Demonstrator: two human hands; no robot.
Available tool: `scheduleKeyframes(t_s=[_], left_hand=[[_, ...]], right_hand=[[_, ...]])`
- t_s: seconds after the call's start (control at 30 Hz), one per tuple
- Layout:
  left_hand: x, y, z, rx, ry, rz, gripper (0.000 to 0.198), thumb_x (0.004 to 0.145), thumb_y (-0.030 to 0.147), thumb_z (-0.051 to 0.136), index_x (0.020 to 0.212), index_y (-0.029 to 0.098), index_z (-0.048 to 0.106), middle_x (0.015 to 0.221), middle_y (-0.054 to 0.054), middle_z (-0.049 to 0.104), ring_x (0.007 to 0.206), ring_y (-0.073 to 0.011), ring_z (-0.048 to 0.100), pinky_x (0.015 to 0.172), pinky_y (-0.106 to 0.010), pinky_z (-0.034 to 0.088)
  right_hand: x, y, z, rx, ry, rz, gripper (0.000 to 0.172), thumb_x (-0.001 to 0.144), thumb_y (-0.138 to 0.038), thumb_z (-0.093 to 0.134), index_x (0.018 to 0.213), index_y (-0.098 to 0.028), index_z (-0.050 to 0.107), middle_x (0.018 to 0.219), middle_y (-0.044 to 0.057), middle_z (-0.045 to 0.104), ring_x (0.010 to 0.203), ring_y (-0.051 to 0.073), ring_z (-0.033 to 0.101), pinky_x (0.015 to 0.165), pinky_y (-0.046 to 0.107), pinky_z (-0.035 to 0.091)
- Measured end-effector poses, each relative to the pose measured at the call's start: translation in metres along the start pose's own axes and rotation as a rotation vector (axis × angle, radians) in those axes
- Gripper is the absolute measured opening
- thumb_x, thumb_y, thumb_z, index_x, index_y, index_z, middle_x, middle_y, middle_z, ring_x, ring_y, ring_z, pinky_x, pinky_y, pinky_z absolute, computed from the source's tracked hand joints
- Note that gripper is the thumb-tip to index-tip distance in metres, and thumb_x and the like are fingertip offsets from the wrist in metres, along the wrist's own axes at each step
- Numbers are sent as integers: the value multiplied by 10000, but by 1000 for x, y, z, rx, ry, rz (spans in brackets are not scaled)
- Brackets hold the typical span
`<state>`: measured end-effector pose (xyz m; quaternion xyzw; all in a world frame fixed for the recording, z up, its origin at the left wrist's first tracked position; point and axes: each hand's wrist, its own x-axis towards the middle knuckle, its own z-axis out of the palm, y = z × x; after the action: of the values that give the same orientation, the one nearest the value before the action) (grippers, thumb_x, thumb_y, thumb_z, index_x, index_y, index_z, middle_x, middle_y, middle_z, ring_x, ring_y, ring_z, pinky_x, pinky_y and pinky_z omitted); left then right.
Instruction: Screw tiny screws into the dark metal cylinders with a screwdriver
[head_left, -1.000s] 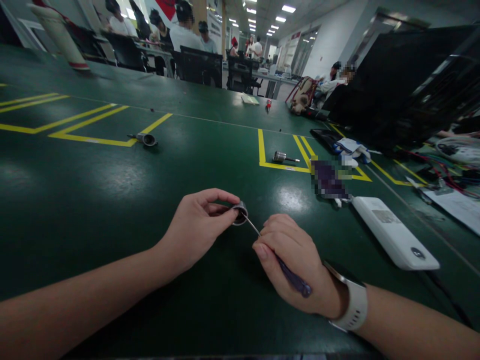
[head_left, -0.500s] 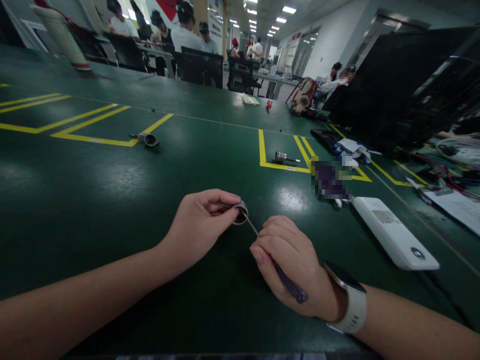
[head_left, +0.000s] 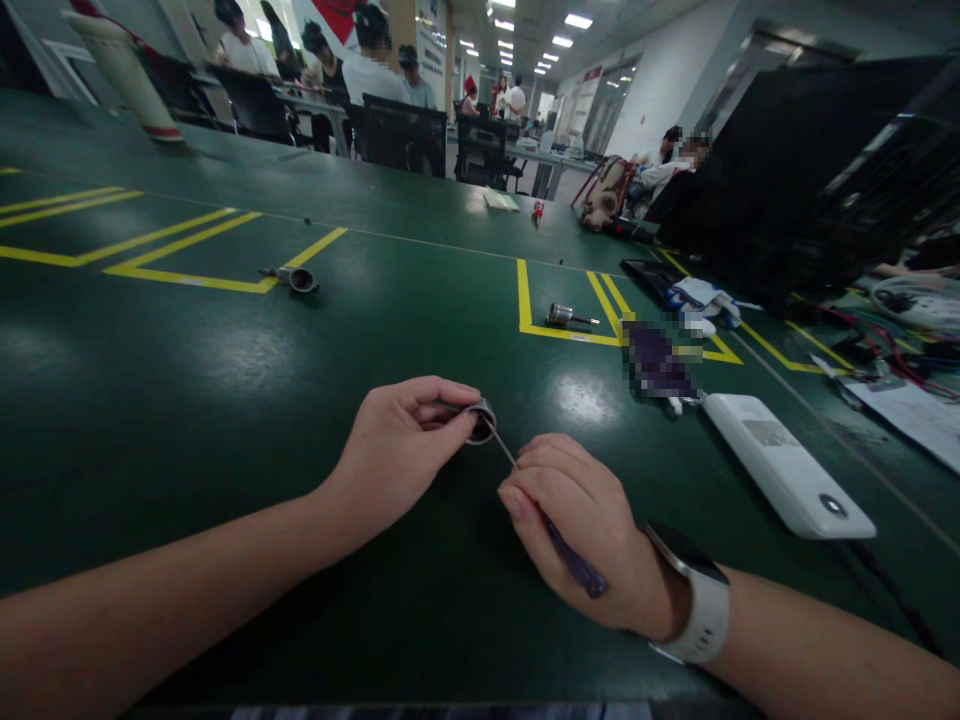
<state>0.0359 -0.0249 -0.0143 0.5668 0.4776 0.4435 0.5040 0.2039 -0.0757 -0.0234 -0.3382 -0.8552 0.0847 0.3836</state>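
My left hand (head_left: 397, 430) is closed around a small cup-shaped metal part (head_left: 490, 412), its thumb and fingertips gripping the wall by the open mouth. The rest of that part is hidden behind the fingers. A screwdriver (head_left: 576, 562) with a dark purple handle is wrapped in my right hand (head_left: 581, 500). Its thin metal shaft runs up and left into the mouth of the part; the tip cannot be made out inside. Both hands are just above the green table (head_left: 247, 440).
Two similar metal parts with stems, one at left (head_left: 300, 280) and one at right (head_left: 559, 314), lie by yellow tape marks. A white power bank (head_left: 787, 465) is right of my right hand. A clipboard (head_left: 900, 410), cables and a black monitor (head_left: 795, 170) stand farther right. Several people sit beyond.
Very little differs. My right hand and the screwdriver have shifted slightly left, and the metal part's mouth has moved up a touch. Both grips are the same.
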Motion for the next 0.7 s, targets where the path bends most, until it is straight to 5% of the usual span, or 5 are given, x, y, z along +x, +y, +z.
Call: scheduleKeyframes(t_s=[0.33,0.5,0.7], left_hand=[[1,-1,0,19,6,-3,149,692,194,689,834,150,677,814,-25,746,776,-169,703,721,-267,566],[7,-5,-4,10,30,18,130,697,215,681,812,154,672,819,-35,740,760,-178,697,699,-288,559],[11,-5,-4,-1,5,-3,171,702,195,673,866,149,665,827,-36,718,773,-178,675,729,-317,547]], right_hand=[[0,1,1,5,-18,-6,131,888,-114,463,797,-144,553,703,75,609,689,172,555,663,337,478],[0,-1,-4,18,72,-80,90,855,-95,493,854,-155,560,716,72,623,679,174,573,644,335,484],[2,11,-2,73,121,119,163,836,-135,599,973,-199,537,969,70,653,906,178,605,808,343,494]])
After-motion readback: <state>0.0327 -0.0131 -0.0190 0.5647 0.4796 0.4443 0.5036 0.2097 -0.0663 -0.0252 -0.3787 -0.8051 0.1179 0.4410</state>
